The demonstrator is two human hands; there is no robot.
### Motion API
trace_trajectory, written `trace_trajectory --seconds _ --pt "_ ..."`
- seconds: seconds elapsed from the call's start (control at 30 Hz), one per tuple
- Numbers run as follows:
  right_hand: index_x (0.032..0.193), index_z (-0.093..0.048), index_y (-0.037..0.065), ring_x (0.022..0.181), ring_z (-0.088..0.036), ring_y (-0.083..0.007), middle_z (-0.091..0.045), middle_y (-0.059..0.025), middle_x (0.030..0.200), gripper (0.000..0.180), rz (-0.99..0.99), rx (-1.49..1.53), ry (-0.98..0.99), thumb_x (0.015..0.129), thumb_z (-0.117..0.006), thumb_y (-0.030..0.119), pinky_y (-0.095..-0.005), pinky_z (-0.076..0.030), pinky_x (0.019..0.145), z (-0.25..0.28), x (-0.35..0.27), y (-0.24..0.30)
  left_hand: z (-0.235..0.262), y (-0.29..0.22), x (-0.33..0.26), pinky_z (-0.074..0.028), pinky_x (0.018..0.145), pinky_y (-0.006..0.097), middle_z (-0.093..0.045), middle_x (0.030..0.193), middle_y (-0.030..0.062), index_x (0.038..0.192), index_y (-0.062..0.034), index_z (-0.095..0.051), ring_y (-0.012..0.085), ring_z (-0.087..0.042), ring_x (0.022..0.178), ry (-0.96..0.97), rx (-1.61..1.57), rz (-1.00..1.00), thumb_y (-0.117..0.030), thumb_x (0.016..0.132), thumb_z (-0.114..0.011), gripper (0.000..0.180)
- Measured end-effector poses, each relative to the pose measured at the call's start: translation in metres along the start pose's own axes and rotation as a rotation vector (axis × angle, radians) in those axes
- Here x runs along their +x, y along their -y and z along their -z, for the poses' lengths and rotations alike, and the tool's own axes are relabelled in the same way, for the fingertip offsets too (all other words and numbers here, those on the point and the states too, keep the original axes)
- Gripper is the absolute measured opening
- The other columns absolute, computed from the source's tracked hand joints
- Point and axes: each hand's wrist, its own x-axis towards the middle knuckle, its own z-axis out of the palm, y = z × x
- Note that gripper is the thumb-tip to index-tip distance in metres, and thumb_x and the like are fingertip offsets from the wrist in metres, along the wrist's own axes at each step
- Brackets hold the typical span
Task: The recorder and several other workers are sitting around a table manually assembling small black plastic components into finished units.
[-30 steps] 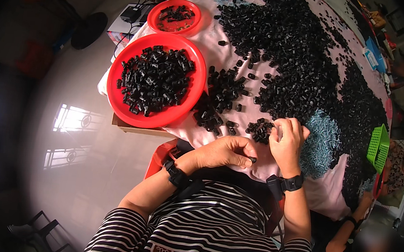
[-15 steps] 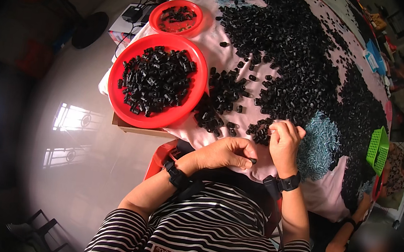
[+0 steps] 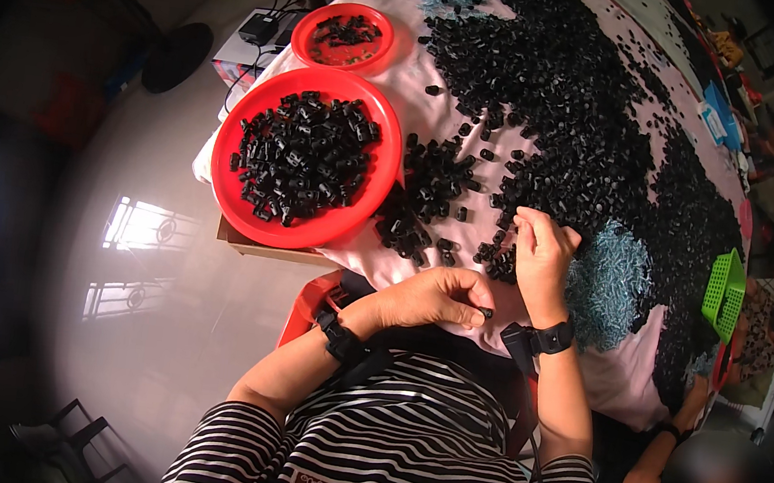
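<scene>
My left hand (image 3: 433,299) is closed at the table's near edge. Its thumb and fingers pinch a small black plastic piece (image 3: 486,314). Just to the right and a little farther off, my right hand (image 3: 545,260) has curled fingers, with the tips over the near part of a big heap of black plastic pieces (image 3: 571,138). Whatever those fingertips may hold is hidden. Beside that hand lies a pile of thin blue-grey pieces, perhaps screws (image 3: 609,291). A smaller cluster of black plastic parts (image 3: 427,184) sits left of the heap.
A large red tray (image 3: 223,170) of black parts stands at the left table edge, with a smaller red tray (image 3: 388,46) behind it. Far right are a green basket (image 3: 722,297) and another person's arm (image 3: 684,418). A pale pink cloth (image 3: 625,374) covers the table.
My right hand has moved slightly away from me over the near edge of the heap. My left hand stays almost in place, still pinching the small black piece.
</scene>
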Motion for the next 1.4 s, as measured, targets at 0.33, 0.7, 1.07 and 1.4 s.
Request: trace_trajectory --seconds 0.33,0.7,1.07,1.4 --pt "0.102 -0.075 0.009 0.091 -0.061 -0.0224 -0.064 -0.0027 0.093 0.029 0.135 -0.147 0.060 0.080 -0.063 -0.005 -0.0393 -0.036 0.088 0.016 -0.006 -0.007 -0.001 -0.002 -0.001 -0.053 0.086 0.023 -0.067 0.100 -0.0020 0.108 -0.0026 -0.067 0.0070 -0.063 0.093 -0.028 0.005 -0.003 -0.005 0.092 -0.076 0.018" --pt "0.100 -0.074 0.010 0.092 -0.062 -0.0232 -0.064 -0.0024 0.092 0.030 0.113 -0.160 0.098 0.078 -0.062 -0.006 -0.0405 -0.038 0.087 0.012 -0.003 -0.004 0.000 -0.001 -0.001 -0.054 0.087 0.024 -0.068 0.101 -0.0017 0.109 -0.0030 -0.067 0.0075 -0.063 0.094 -0.011 -0.002 0.005 -0.004 0.093 -0.074 0.017" --pt "0.100 -0.073 0.013 0.097 -0.062 -0.0246 -0.066 -0.0038 0.099 0.032 -0.021 -0.185 0.076 0.079 -0.059 -0.006 -0.0401 -0.038 0.092 0.020 -0.017 -0.009 0.001 0.000 -0.001 -0.056 0.088 0.024 -0.067 0.102 -0.0019 0.110 -0.0031 -0.067 0.0079 -0.065 0.095 -0.023 0.009 0.017 -0.004 0.094 -0.073 0.017" --pt "0.093 -0.064 0.012 0.086 -0.062 -0.0253 -0.064 -0.0030 0.086 0.015 -0.024 -0.199 0.115 0.083 -0.076 0.011 -0.0428 -0.038 0.085 0.022 -0.020 -0.006 0.001 0.000 -0.001 -0.056 0.088 0.024 -0.067 0.102 -0.0017 0.110 -0.0032 -0.067 0.0077 -0.065 0.094 -0.015 -0.018 0.026 -0.004 0.094 -0.073 0.017"
